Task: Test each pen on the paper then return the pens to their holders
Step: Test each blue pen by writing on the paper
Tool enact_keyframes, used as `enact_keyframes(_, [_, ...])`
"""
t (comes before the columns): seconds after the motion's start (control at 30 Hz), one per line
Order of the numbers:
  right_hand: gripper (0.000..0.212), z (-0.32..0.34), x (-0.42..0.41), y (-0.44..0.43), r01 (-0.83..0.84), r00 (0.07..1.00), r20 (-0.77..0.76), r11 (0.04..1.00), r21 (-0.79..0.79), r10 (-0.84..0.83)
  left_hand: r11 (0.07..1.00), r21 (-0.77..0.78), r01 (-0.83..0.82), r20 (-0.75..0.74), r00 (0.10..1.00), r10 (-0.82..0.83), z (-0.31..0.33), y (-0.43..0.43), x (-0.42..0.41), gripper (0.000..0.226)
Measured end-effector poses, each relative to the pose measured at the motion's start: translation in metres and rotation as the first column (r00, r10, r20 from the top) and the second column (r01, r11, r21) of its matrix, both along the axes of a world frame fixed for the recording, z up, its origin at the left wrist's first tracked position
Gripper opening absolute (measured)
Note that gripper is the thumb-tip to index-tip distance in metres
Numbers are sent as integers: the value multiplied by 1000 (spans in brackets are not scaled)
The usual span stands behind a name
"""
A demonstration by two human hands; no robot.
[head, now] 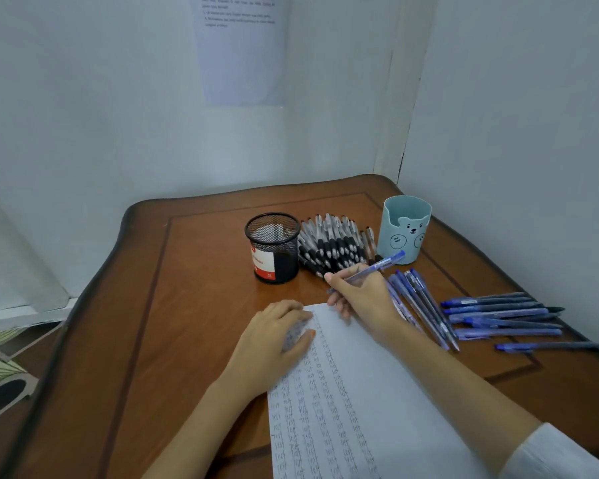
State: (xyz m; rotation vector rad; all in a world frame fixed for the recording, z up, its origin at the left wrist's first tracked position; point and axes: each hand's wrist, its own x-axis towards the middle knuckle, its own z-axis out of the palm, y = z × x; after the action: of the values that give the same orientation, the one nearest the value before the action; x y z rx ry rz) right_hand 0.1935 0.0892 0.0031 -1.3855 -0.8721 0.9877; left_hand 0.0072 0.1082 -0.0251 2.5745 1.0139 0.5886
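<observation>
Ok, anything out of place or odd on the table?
Nothing spilled or damaged. The mesh holder and bear holder stand upright; black pens lie heaped between them, blue pens loose at right.

Left hand [275,337] near the centre of the frame, its forearm bare down to the bottom edge, right hand [362,299] just to its right, forearm bare as far as a white sleeve [564,454], loose, softly creased cuff in the lower right corner

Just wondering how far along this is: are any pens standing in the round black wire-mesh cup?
No, the black wire-mesh cup stands empty, with the grey black-grip pens lying heaped beside it.
</observation>
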Motion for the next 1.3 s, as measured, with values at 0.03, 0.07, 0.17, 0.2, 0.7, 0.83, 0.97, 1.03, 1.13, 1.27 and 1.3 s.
enact_keyframes(0.03, [23,-2,-1,4,-10,1000,21,1000,12,10,1000,-11,6,9,1000,-6,0,0,0,42])
enact_keyframes(0.07, [26,-3,-2,7,-15,999,51,1000,18,14,1000,-18,11,17,1000,-10,0,0,0,40])
enact_keyframes(0.17, [37,-8,-4,12,30,975,220,999,36,-38,1000,-15,23,20,1000,-22,0,0,0,40])
enact_keyframes(0.2, [40,-9,-5,12,49,959,278,998,43,-59,1000,-10,25,18,1000,-25,0,0,0,40])
enact_keyframes(0.7, [38,-25,1,17,23,925,372,988,155,-80,999,29,23,-9,1000,-23,0,-1,1,42])
enact_keyframes(0.83, [34,-27,1,19,6,916,396,987,160,-69,999,26,28,-13,1000,-28,3,-2,2,42])
enact_keyframes(0.97, [34,-26,1,18,4,920,385,985,175,-72,999,31,27,-18,999,-27,3,-2,1,42])
enact_keyframes(1.03, [37,-25,2,18,2,931,360,986,167,-63,999,27,23,-16,1000,-22,3,-2,1,42])
enact_keyframes(1.13, [38,-25,3,18,20,936,346,988,154,-72,999,24,21,-13,1000,-21,3,-3,2,41])
enact_keyframes(1.27, [35,-24,2,18,0,935,349,984,176,-62,1000,22,19,-10,1000,-19,3,-3,2,41])
enact_keyframes(1.3, [36,-24,2,18,-3,933,354,984,177,-61,1000,20,20,-12,1000,-19,3,-2,2,41])
